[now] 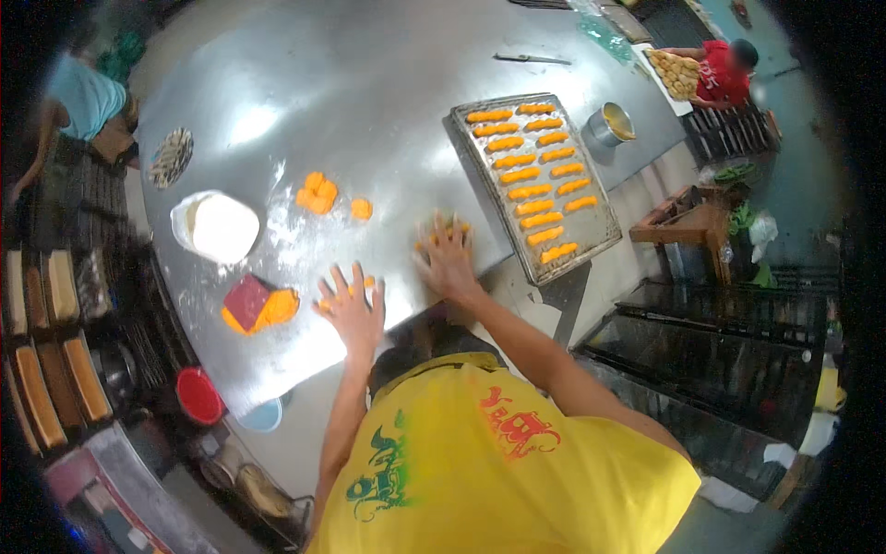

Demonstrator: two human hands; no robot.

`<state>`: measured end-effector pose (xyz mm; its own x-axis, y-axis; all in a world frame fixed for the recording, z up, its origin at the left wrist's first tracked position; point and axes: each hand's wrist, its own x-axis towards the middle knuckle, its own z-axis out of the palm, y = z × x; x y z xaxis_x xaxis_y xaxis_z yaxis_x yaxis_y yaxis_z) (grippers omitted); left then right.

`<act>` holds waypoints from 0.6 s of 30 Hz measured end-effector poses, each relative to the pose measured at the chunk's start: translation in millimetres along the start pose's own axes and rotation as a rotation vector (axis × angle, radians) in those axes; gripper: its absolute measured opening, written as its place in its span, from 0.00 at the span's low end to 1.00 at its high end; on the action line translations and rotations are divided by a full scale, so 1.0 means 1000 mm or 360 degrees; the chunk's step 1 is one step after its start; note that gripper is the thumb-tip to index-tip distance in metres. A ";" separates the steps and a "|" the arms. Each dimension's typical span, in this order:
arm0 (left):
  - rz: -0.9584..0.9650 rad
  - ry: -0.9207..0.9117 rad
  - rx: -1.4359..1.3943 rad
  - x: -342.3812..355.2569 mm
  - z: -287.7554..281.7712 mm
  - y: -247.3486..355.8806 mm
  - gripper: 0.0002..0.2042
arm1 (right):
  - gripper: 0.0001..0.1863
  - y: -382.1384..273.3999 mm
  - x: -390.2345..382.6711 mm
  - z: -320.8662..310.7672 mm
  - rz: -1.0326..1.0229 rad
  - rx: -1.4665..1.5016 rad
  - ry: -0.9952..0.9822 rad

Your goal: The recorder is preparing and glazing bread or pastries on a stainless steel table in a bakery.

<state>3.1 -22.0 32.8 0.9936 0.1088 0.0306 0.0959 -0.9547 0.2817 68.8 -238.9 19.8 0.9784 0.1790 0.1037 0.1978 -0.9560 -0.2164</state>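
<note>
My left hand (354, 316) lies flat with its fingers spread on the metal table (369, 74) near its front edge. A bit of orange dough (369, 281) shows by its fingers. To the right, my right hand (447, 258) is also spread and flat, with orange dough (464, 228) peeking out under its fingertips; the palm hides the rest. Farther off sit a cluster of small orange dough pieces (317, 193) and one separate piece (362, 209). At the left, a maroon dough scraper (249, 301) rests on a larger orange dough lump (281, 307).
A baking tray (604, 242) with rows of orange dough sticks stands right of my hands. A white tub (226, 227) is at the left, a metal pot (610, 125) beyond the tray. Two other people (724, 76) are at the table's far sides. Racks flank the table.
</note>
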 end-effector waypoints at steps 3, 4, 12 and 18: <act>0.0048 -0.0146 0.0119 -0.040 -0.004 0.004 0.30 | 0.36 0.001 -0.047 -0.019 -0.0015 -0.0021 -0.0024; 0.0034 -0.0152 0.0122 -0.037 -0.005 0.004 0.30 | 0.36 0.005 -0.046 -0.020 -0.0048 0.0007 -0.0048; 0.0026 0.0031 0.0050 0.010 -0.006 0.016 0.27 | 0.31 0.032 0.004 -0.004 -0.0133 0.0122 0.0113; -0.0007 0.0230 0.0003 -0.044 0.019 0.008 0.18 | 0.19 0.090 -0.005 -0.040 -0.0224 0.0495 -0.0096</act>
<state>-38.3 -39.3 15.1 0.9743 0.1513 0.1670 0.1002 -0.9547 0.2804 79.2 -334.9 38.4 0.9401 0.3266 0.0980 0.3312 -0.8059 -0.4907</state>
